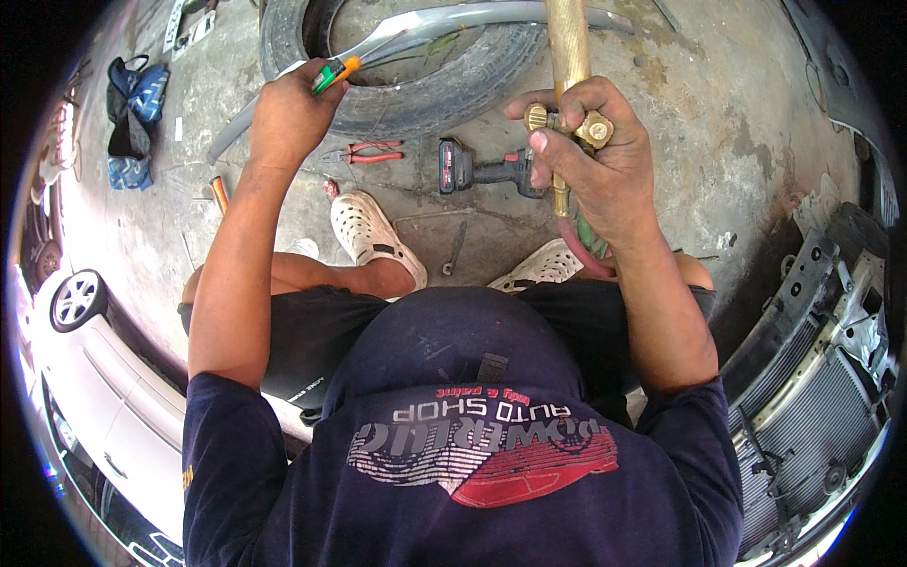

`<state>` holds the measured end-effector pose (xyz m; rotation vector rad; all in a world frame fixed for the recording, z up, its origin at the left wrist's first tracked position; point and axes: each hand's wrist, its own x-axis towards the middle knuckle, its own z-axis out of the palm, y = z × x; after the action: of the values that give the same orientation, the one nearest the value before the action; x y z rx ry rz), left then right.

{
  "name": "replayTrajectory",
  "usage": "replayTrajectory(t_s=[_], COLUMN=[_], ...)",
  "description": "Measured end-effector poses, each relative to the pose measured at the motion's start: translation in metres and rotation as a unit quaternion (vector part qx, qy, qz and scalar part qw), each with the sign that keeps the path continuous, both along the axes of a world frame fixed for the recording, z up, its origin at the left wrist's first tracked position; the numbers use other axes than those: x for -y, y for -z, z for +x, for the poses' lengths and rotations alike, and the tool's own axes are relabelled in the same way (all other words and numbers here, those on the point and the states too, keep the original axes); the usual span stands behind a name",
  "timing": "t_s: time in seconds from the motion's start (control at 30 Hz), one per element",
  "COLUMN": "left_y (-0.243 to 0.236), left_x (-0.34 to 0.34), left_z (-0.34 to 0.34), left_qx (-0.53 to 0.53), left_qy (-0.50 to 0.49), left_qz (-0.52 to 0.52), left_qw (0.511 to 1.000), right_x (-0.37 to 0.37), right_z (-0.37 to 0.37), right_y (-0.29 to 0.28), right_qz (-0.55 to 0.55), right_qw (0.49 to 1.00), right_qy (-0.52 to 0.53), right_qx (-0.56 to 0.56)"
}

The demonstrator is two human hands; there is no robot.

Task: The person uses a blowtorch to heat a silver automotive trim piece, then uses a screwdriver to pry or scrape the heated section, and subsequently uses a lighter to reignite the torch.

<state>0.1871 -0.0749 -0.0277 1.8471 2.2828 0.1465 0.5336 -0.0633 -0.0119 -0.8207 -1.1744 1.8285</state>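
Note:
My left hand (298, 113) grips a small green-and-orange object (337, 74), which looks like a lighter, in front of a grey plastic strip (444, 17) lying across a black tyre (444, 104). My right hand (595, 161) is closed on a brass torch (570, 42) with knurled valve knobs, held upright in the picture, with pink and green hoses (578, 241) running from its lower end. Beneath my hands, red-handled pliers (373, 151) and a black-and-red cordless drill (487, 173) lie on the concrete floor (661, 94).
My feet in white clogs rest near a wrench (454, 248). An orange-handled tool (219, 194) and a dark blue bag (137, 118) are at the left. A white car (118, 406) stands at the lower left; a radiator assembly (803, 397) is at the right.

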Motion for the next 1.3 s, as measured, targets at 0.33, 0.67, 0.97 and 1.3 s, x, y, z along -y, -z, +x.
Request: replayTrajectory(t_s=[0.33,0.67,0.97,1.3], left_y=[-0.001,-0.017,-0.056,-0.083], left_x=[-0.002,-0.004,-0.013,-0.019], left_z=[0.002,-0.004,-0.014,-0.005], left_qx=[-0.001,0.018,0.019,0.111], left_qy=[-0.005,-0.015,-0.040,-0.120], left_qz=[-0.010,-0.003,0.126,0.236], left_qw=[1.000,1.000,0.991,0.958], right_x=[-0.002,-0.003,0.002,0.018], right_z=[0.000,0.000,-0.006,-0.016], right_y=[0.001,0.002,-0.004,0.003], right_qz=[-0.003,-0.004,-0.035,-0.025], right_qw=[1.000,1.000,0.997,0.991], right_qy=[-0.001,-0.008,-0.022,-0.103], right_qx=[-0.003,0.003,0.063,0.080])
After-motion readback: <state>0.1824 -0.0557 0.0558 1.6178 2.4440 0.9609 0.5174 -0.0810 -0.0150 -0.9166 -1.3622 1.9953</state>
